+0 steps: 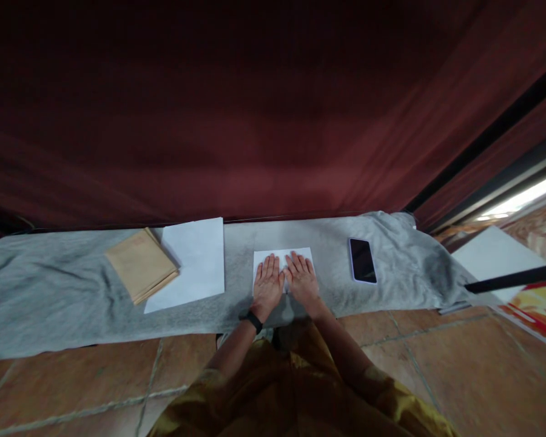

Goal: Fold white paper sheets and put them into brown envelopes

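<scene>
A small white sheet of paper [269, 253] lies on the grey cloth, perhaps folded; I cannot tell how many layers it has. My left hand [268, 282], with a black band on its wrist, rests flat on the left half of it. Beside it, my right hand [301, 279] lies flat on the right half, fingers stretched forward. The thumbs almost meet near the middle. Both palms hide the lower part of the sheet. To the left are larger white sheets [195, 261], with a stack of brown envelopes [141, 264] partly over them.
A grey cloth [241, 237] covers the long narrow surface. On the right lies a phone [363, 261] with a dark screen. A dark red curtain-like backdrop [273, 139] rises behind. A black bar [514, 279], a white panel [495, 252] and tiled floor [455, 352] show at lower right.
</scene>
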`<state>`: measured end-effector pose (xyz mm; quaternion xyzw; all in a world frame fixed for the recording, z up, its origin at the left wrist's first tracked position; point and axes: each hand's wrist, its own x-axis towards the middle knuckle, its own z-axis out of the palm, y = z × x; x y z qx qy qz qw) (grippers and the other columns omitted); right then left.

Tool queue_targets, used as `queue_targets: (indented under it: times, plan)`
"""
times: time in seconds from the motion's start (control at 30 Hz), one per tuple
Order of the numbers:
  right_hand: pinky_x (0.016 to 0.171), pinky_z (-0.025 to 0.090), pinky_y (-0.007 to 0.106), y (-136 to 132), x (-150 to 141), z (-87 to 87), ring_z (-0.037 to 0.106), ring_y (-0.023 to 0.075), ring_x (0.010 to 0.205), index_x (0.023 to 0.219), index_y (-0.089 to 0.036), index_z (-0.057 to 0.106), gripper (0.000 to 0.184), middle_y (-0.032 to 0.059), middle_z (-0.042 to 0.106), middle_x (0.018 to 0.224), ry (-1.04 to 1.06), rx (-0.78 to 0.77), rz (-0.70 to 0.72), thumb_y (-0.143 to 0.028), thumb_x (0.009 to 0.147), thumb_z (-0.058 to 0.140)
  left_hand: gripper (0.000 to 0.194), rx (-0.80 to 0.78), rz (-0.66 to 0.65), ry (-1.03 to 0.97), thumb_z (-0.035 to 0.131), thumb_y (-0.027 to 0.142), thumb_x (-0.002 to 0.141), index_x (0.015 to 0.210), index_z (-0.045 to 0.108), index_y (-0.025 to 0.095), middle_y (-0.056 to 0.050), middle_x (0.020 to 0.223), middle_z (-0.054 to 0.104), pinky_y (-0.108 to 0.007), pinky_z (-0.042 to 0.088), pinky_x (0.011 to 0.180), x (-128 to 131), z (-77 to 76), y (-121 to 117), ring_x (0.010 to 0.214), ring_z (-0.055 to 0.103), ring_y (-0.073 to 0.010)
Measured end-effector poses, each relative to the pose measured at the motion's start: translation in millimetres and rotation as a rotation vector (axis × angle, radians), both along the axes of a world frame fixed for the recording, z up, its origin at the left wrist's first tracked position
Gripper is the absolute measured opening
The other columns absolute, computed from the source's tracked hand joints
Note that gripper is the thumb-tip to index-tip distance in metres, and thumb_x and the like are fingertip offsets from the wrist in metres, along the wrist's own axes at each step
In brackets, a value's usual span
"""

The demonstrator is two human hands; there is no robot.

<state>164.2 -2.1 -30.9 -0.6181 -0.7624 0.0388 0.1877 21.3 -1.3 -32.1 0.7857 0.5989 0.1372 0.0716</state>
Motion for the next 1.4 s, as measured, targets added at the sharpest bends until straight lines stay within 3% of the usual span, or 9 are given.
queue_targets:
  times: [0.23,0.37,0.6,0.9,1.0,1.17,1.4]
  plan:
    - [0.118,0.029,0.054,-3.6,12.5,-8.2,0.037,0.0324,0.147,0.156,-0.013,0.038,0.055,0.0198,0.034,0.162,0.001,0.038,-0.146,-0.036,0.106,0.039,0.061,0.03,0.142,-0.059,0.034,0.035,0.102,0.158,0.032,0.009,-0.017,0.163,0.032,-0.05,0.017,0.127,-35.9,1.2,2.3,0.155,0.023,-0.0275]
    - [0.119,0.027,0.055,-5.2,14.2,-8.3,0.036,0.0339,0.148,0.156,-0.011,0.037,0.057,0.0207,0.032,0.163,0.011,0.024,-0.163,-0.037,0.105,0.038,0.062,0.054,0.231,-0.088,0.034,0.034,0.102,0.156,0.033,0.003,-0.021,0.162,0.032,-0.054,0.013,0.127,-27.4,5.7,4.3,0.155,0.021,-0.0314]
    - [0.119,0.026,0.056,-6.0,12.9,-3.4,0.034,0.0329,0.149,0.157,-0.011,0.036,0.056,0.02,0.031,0.163,0.02,0.006,-0.156,-0.031,0.105,0.035,0.061,-0.025,-0.011,-0.12,0.034,0.031,0.102,0.158,0.03,0.01,-0.015,0.164,0.032,-0.051,0.02,0.127,31.6,5.4,13.5,0.155,0.021,-0.0264]
    - [0.118,0.028,0.054,-2.0,10.8,-4.3,0.039,0.0329,0.146,0.153,-0.012,0.043,0.052,0.0193,0.041,0.159,0.013,0.039,-0.202,-0.031,0.105,0.038,0.057,0.007,0.046,-0.064,0.035,0.033,0.102,0.156,0.039,0.013,-0.014,0.165,0.03,-0.05,0.017,0.127,-7.3,-0.4,20.2,0.156,0.019,-0.0276]
    - [0.119,0.028,0.053,9.0,0.9,-2.1,0.04,0.0316,0.146,0.151,-0.009,0.046,0.052,0.0194,0.044,0.157,0.054,0.011,-0.185,-0.031,0.105,0.037,0.056,0.005,0.053,-0.074,0.038,0.03,0.101,0.155,0.04,0.015,-0.013,0.165,0.03,-0.051,0.016,0.127,-8.0,0.4,19.6,0.156,0.019,-0.0285]
    - [0.123,0.026,0.048,26.8,-17.5,-3.6,0.04,0.0263,0.146,0.149,-0.015,0.05,0.049,0.0118,0.047,0.157,0.087,-0.038,-0.035,-0.032,0.106,0.035,0.055,-0.008,0.053,-0.02,0.036,0.025,0.1,0.155,0.042,0.019,-0.011,0.166,0.028,-0.052,0.017,0.126,-4.9,2.1,19.6,0.156,0.019,-0.0289]
    - [0.121,0.026,0.049,22.8,-3.2,-10.8,0.039,0.0288,0.147,0.151,-0.013,0.046,0.05,0.0144,0.041,0.16,0.012,0.017,-0.031,-0.033,0.106,0.039,0.056,0.034,0.057,0.066,0.033,0.032,0.103,0.157,0.036,0.018,-0.011,0.165,0.031,-0.05,0.022,0.125,-6.2,1.8,17.1,0.155,0.022,-0.0271]
